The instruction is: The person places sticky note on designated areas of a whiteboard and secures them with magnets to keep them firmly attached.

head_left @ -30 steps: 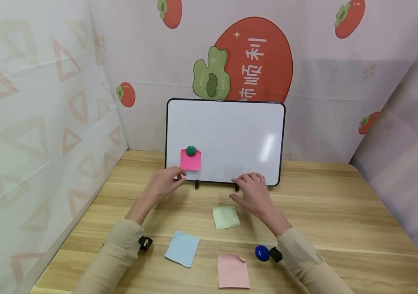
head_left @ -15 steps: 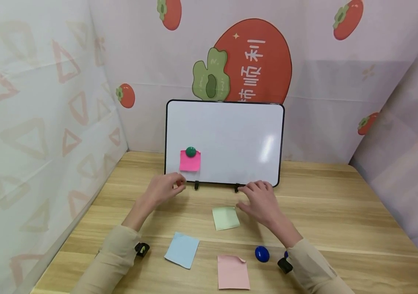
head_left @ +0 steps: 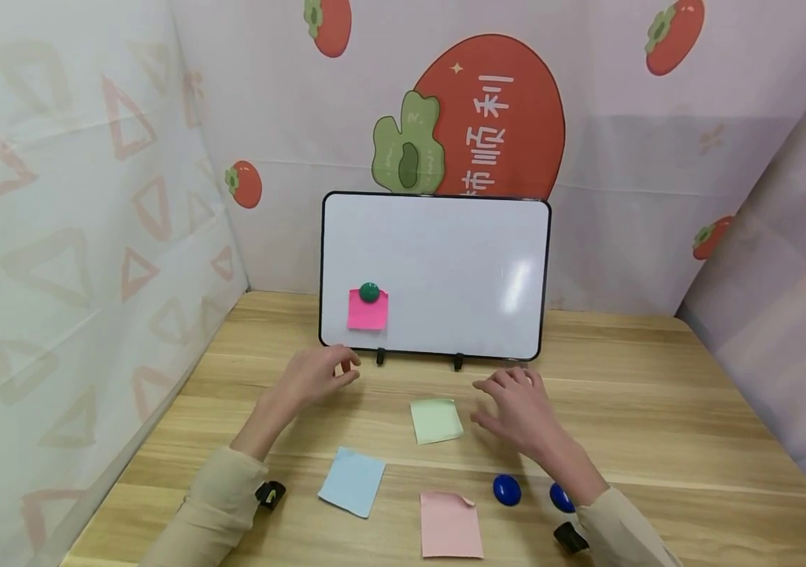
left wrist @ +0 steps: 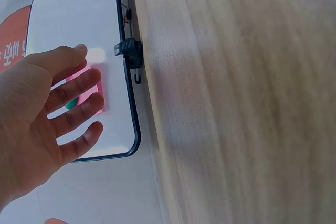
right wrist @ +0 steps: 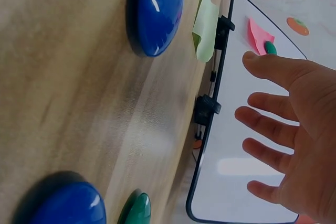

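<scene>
At the back of the tabletop (head_left: 644, 394) the whiteboard (head_left: 438, 260) stands on two feet (head_left: 458, 362), with the backdrop (head_left: 622, 157) behind it. On the board's lower left hangs the posted note (head_left: 367, 314), its top edge under a holding magnet (head_left: 370, 292). Before the board lies the far note (head_left: 437, 421), between the left hand (head_left: 312, 376) and the right hand (head_left: 516, 405). Nearer the person, the left note (head_left: 352, 482) lies left of the near note (head_left: 451, 526). Right of the near note come the inner magnet (head_left: 507, 490), then the outer magnet (head_left: 562, 498); the right wrist view shows a third magnet (right wrist: 139, 211) beyond the outer one, toward the board.
</scene>
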`<act>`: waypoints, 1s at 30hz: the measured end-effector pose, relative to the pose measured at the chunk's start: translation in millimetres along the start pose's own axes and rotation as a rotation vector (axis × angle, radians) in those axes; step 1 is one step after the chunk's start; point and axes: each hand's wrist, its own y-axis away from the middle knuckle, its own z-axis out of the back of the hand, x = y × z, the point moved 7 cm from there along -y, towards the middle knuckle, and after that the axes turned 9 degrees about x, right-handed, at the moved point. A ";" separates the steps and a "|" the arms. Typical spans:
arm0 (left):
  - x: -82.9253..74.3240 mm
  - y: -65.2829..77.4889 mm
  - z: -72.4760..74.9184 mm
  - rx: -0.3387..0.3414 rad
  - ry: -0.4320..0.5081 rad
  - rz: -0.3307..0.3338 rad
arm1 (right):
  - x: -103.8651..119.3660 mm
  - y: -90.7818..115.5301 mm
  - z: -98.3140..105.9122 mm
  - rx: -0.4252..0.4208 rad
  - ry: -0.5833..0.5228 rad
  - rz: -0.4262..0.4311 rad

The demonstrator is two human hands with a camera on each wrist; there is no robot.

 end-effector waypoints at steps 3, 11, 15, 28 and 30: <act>-3.0 2.8 -1.9 0.010 -0.016 -0.010 | 0.2 5.7 -0.8 0.015 -0.005 -0.001; -7.5 11.1 -5.1 0.008 -0.027 -0.038 | -0.9 17.2 -2.7 0.058 -0.022 0.000; -10.8 15.3 -8.1 0.030 -0.008 -0.040 | -0.3 21.5 -3.2 0.083 -0.034 0.008; -18.8 28.6 -9.5 0.073 -0.002 -0.042 | -1.1 36.3 -8.1 0.155 -0.053 0.007; -18.6 30.2 -11.3 0.099 0.003 -0.030 | -0.8 38.0 -9.5 0.164 -0.066 0.008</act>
